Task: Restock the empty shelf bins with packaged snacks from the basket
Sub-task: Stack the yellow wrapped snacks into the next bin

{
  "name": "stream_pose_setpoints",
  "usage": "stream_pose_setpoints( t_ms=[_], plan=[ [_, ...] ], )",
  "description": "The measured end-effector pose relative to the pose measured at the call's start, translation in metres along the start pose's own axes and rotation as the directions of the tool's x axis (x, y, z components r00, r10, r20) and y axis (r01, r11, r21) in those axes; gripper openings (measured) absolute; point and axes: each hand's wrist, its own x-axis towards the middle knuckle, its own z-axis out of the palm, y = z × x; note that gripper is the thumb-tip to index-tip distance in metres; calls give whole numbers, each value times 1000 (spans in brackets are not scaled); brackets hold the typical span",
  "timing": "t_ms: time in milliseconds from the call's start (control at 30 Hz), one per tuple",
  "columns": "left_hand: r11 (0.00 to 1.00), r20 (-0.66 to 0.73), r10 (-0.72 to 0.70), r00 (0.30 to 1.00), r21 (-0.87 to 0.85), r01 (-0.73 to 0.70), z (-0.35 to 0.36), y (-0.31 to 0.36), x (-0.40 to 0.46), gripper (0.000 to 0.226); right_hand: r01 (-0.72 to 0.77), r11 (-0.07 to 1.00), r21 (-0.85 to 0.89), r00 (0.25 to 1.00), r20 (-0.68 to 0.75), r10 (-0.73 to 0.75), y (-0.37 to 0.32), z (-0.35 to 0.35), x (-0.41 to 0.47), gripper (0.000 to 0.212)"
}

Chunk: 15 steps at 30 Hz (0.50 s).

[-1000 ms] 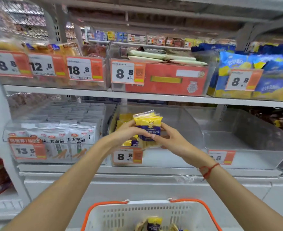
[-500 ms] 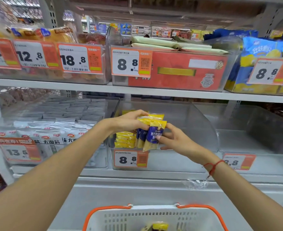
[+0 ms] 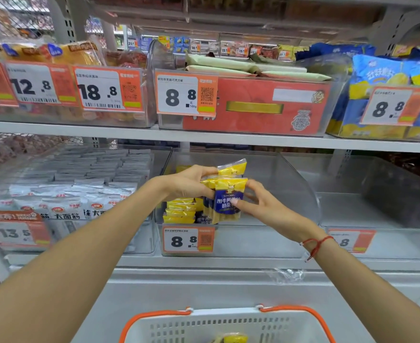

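Left hand (image 3: 186, 183) and right hand (image 3: 258, 205) both grip a bundle of snack packets (image 3: 225, 194), long axis upright, above the middle bin (image 3: 300, 194), directly beside the stacked packets (image 3: 179, 214).

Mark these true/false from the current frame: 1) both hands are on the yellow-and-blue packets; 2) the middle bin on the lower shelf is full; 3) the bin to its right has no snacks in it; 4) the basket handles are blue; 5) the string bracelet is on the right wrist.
1) True: the left hand and right hand both hold the yellow-and-blue packets.
2) False: the middle bin holds only a few packets at its left front.
3) True: the right bin shows no snacks.
4) False: the basket has orange handles.
5) True: the red bracelet circles the right wrist.
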Motion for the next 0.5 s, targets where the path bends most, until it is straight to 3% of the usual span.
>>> stream_pose_setpoints(
  t_ms=[267, 367, 500],
  plan=[
    [944, -57, 6, 998, -330, -24, 18, 14, -3, 27, -21, 995, 93, 986, -163, 36, -13, -5, 9, 25],
    [907, -110, -72, 991, -421, 19, 23, 16, 1, 24, -81, 996, 31, 990, -111, 84, -19, -4, 8, 29],
    [860, -124, -121, 985, -508, 42, 26, 16, -2, 21, -214, 970, 116, 976, 50, 210, -28, -10, 1, 26]
  ],
)
